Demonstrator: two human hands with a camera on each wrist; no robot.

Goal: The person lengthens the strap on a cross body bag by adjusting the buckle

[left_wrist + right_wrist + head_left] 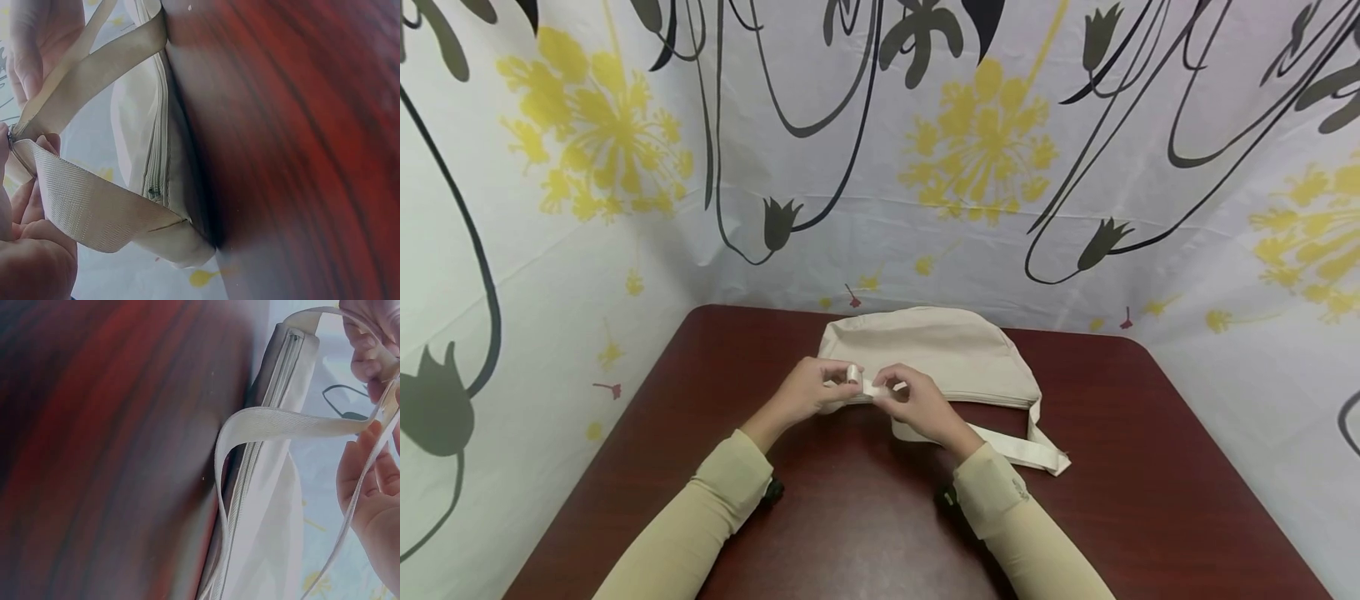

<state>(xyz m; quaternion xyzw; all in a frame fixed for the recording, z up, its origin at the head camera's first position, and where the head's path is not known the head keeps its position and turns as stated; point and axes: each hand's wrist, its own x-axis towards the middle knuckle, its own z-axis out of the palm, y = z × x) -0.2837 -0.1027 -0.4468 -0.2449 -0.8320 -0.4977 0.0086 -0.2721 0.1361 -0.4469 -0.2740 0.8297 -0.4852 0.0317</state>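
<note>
A cream shoulder bag [936,350] lies on the table, its zipper [157,137] along the near edge. My left hand [808,387] pinches its flat strap [87,206] above the bag's left end, at a small buckle [12,134] where the webbing folds over. Close beside it, my right hand [921,406] holds another length of the strap between thumb and fingers. From the right hand the strap droops in a loop [250,425] across the zipper. Part of the buckle is hidden behind the fingers.
The dark red wooden table [850,517] reaches back to a white curtain [850,167] printed with yellow and grey flowers. Right of the bag, a folded end of the strap [1052,461] lies on the tabletop.
</note>
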